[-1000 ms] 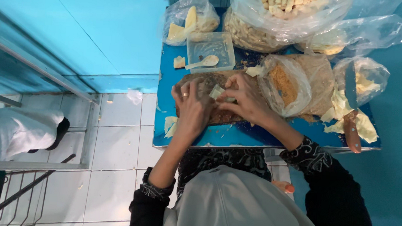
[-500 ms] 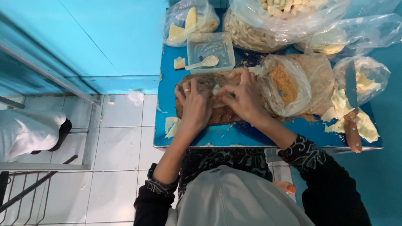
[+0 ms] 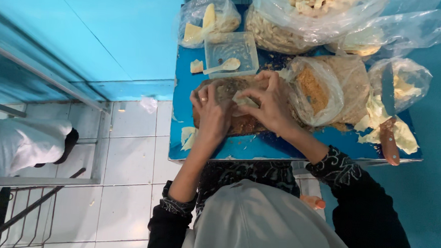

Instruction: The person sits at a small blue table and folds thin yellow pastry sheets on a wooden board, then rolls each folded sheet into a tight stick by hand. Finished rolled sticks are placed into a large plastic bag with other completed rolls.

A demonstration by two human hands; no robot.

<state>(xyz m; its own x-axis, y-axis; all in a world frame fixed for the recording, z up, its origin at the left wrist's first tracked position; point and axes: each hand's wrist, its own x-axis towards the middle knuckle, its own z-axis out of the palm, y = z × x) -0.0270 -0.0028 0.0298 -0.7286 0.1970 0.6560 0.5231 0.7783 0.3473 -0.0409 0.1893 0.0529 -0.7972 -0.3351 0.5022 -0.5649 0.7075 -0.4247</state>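
Observation:
A brown crumb-covered board [image 3: 245, 124] lies on the blue table [image 3: 239, 147]. My left hand [image 3: 212, 112] rests on the board's left part, fingers bent down, a ring on one finger. My right hand [image 3: 267, 102] is over the middle of the board, its fingers pinching a pale piece of dough [image 3: 243, 101]. Both hands touch at the dough. Crumbs cover the board under them.
A clear plastic tub [image 3: 232, 51] with a white spoon [image 3: 224, 66] stands beyond the board. Plastic bags of crumbs [image 3: 317, 89] and pale pieces [image 3: 206, 17] crowd the table. A wooden-handled knife [image 3: 389, 118] lies at right. Another person in white [image 3: 13, 143] bends at left over the tiled floor.
Both hands have drawn closer together over the board, pressing the pale piece down among the crumbs. The rest is unmoved.

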